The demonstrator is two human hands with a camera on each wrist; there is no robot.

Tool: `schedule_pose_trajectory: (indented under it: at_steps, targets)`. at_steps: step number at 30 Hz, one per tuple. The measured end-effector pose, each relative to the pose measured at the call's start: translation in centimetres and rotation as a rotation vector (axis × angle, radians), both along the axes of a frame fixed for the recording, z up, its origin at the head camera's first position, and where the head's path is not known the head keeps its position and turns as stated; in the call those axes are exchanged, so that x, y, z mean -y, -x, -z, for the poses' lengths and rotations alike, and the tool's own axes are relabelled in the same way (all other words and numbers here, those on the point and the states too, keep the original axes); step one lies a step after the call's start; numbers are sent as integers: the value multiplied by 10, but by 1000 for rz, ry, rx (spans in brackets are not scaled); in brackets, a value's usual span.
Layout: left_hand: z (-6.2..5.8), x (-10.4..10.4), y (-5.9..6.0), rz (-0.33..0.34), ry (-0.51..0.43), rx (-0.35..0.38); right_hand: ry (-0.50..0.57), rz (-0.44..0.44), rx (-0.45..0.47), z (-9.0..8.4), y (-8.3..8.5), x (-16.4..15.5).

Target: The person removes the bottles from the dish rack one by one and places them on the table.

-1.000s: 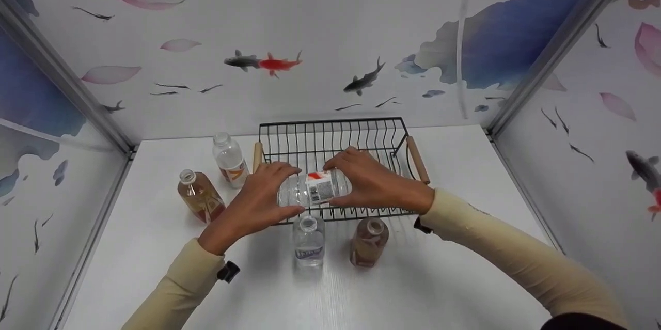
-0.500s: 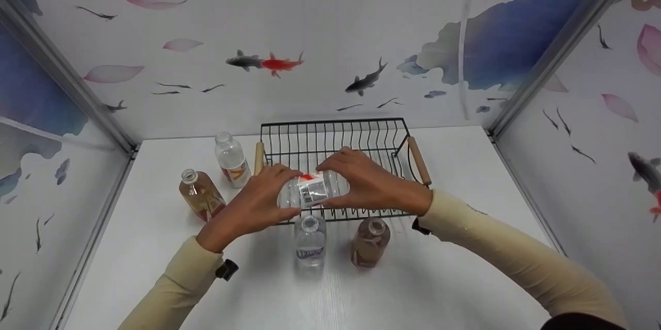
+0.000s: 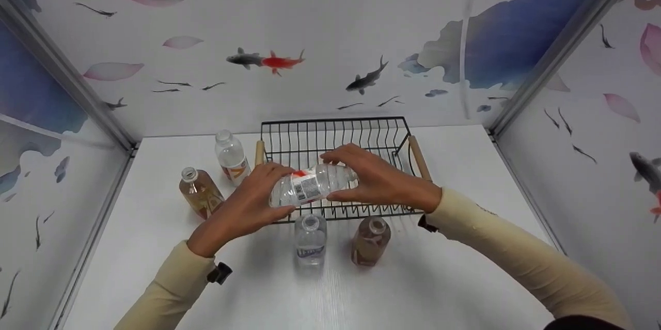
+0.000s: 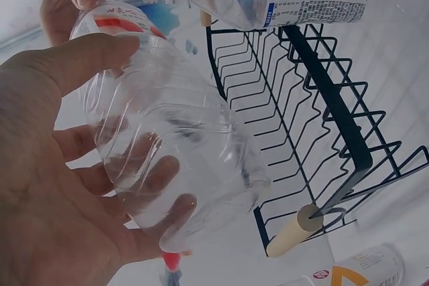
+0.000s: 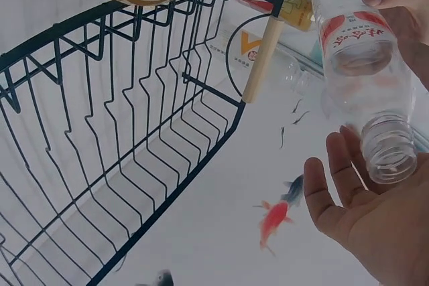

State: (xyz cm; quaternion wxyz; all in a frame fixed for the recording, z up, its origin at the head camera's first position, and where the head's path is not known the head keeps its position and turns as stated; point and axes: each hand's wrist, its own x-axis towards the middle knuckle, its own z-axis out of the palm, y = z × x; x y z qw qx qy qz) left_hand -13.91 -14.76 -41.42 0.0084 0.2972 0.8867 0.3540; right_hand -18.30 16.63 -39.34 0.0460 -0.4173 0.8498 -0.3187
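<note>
A clear plastic bottle (image 3: 308, 186) with a red-and-white label lies nearly level in the air over the rack. My left hand (image 3: 250, 198) grips its base end; in the left wrist view, the fingers of that left hand (image 4: 60, 165) wrap round the transparent body. At the other end, my right hand (image 3: 384, 180) stands around the neck, thumb and fingers apart. In the right wrist view the bottle (image 5: 365, 75) shows its uncapped mouth, and the right hand (image 5: 375, 226) has its fingers spread beside that neck, not curled round it. Whether its palm touches the neck, I cannot tell.
Below the hands stands a black wire dish rack (image 3: 333, 120) with wooden handles. In front of it are a clear bottle (image 3: 311, 247) and a brownish bottle (image 3: 371, 247). An amber bottle (image 3: 200, 195) and a clear orange-labelled bottle (image 3: 232, 159) stand left. Patterned walls enclose the table.
The left hand has shifted slightly left with the bottle. The right hand has slid right toward the neck and loosened, baring more of the bottle.
</note>
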Motion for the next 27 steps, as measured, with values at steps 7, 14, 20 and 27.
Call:
schedule_pose_trajectory:
  at_steps: [7,14,20,27]
  targets:
    - [3,12,-8,-58,-71,4,23,19,-12,0,2,-15]
    - [8,28,-19,-128,-147,-10,36,14,-29,2,4,-26]
    - [19,39,-31,-210,-232,-6,31,38,-40,5,6,-33]
    - [36,50,-47,-262,-341,-30,29,74,-29,11,8,-42]
